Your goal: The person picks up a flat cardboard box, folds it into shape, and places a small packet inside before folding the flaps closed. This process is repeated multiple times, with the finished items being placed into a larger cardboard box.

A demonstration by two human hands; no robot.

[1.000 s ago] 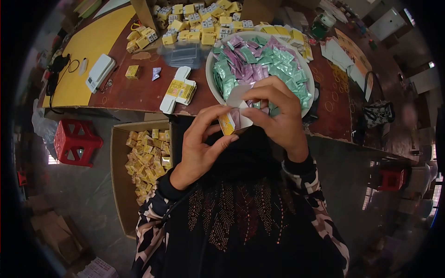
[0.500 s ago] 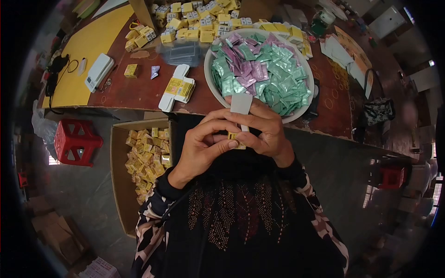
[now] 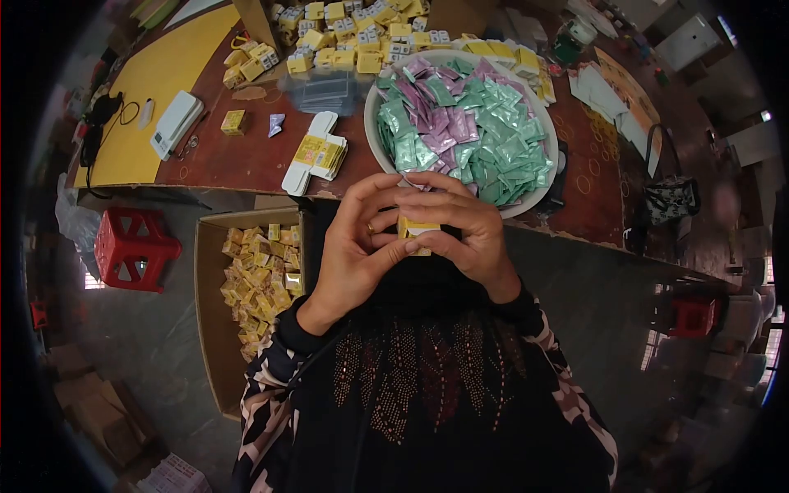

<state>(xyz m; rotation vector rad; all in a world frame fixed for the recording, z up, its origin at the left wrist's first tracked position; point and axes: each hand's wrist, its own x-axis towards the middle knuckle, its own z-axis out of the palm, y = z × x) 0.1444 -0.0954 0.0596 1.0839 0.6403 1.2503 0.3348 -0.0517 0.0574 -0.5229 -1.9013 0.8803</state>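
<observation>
Between my two hands is a small yellow box [image 3: 419, 229], partly covered by fingers. My left hand [image 3: 355, 246] grips its left side, thumb at the front. From the other side my right hand [image 3: 470, 234] holds it, fingers bent over the top and thumb on the front. Just beyond the hands stands a white basin [image 3: 380, 153] heaped with green and purple sachets [image 3: 501, 135]. A stack of flat yellow-and-white cartons [image 3: 316, 154] lies left of the basin.
A cardboard box [image 3: 208, 329] of small yellow boxes stands on the floor at the left, near a red stool [image 3: 136, 249]. The table [image 3: 214, 172] also bears a white device [image 3: 176, 123], one yellow box [image 3: 233, 122], a sachet [image 3: 275, 124] and piled yellow-and-white pieces [image 3: 353, 41].
The open box with its raised white flap has turned upright and come nearer my body. Its flap is now folded down under my fingers, and both hands have drawn closer together.
</observation>
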